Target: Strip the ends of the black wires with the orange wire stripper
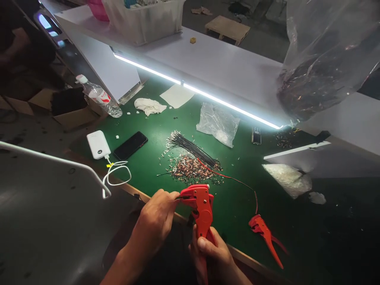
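Note:
My right hand (209, 251) is wrapped round the handles of a red wire stripper (203, 208), its head upright and turned to the left. At the jaws, my left hand (158, 211) pinches a thin black wire (178, 197) that reaches into them; most of this wire is hidden by the fingers. Just beyond the tool, a bundle of black wires (194, 148) lies on the green table (160, 158). Beside the bundle is a heap of copper-coloured and dark wire scraps (190, 168). A red wire (234, 179) runs from the heap to a second red wire stripper (267, 237) on the right.
On the left are a white power bank (98, 144) with a cable, a black phone (131, 145) and a plastic bottle (99, 96). Further back lie a cloth (149, 106) and a clear bag (218, 123). A lit tube (231, 103) runs under the shelf (225, 65).

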Tool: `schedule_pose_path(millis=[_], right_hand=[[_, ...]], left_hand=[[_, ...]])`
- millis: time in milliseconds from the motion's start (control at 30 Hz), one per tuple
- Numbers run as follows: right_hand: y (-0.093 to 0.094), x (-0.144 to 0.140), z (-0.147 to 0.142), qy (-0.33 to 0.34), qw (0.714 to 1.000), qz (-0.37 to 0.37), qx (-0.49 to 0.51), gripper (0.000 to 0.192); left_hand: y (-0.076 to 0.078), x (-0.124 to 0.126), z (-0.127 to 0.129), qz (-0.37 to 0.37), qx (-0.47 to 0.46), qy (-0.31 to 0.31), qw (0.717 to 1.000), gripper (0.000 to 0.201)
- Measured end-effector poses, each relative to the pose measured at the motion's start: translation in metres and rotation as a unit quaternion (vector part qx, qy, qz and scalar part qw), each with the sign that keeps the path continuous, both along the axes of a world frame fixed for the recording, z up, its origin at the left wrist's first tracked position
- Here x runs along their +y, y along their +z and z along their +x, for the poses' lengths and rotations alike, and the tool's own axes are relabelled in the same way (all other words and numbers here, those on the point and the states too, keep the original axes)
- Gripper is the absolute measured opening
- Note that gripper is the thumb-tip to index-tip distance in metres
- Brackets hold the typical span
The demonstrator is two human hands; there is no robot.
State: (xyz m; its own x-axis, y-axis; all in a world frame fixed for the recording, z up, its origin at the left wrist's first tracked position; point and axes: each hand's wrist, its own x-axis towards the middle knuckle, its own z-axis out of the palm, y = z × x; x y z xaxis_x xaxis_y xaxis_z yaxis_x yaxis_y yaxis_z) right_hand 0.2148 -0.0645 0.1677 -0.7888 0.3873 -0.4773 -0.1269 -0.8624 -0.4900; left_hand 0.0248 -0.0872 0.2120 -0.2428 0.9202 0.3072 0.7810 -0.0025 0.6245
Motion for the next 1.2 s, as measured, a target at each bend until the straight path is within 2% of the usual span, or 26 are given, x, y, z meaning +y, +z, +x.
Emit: schedule_pose_path(millis=[133,367,500,667,900,1067,1200], right_hand=[[0.000,0.001,0.001,0.042,0.997,-0.020,0.055,0.042],[0.004,0.006,0.000,0.049,0.996,-0.010,0.078,0.040],[0.006,0.010,0.001,0.069,0.995,0.010,0.066,0.040],[-0.001,0.007,0.001,0.074,0.994,0.041,0.063,0.040],[-0.006,0.002,-0.001,0.054,0.996,0.053,0.050,0.040],[-0.007,-0.002,0.001,0.030,0.998,0.063,-0.001,0.045],[-0.006,-0.001,0.003,0.042,0.997,0.057,-0.006,0.049]], left_hand=[[0.002,-0.002,-0.009,-0.006,-0.023,-0.035,0.999,0.021],[0.015,0.004,-0.019,-0.036,-0.058,-0.055,0.996,0.016],[0.018,0.005,-0.020,-0.047,-0.026,-0.060,0.997,0.020],[0.022,0.006,-0.024,-0.041,0.032,-0.070,0.996,0.022],[0.029,0.010,-0.027,-0.044,0.070,-0.083,0.993,0.023],[0.027,0.005,-0.025,-0.052,0.025,-0.067,0.996,0.016],[0.020,-0.002,-0.022,-0.069,-0.029,-0.046,0.996,0.010]])
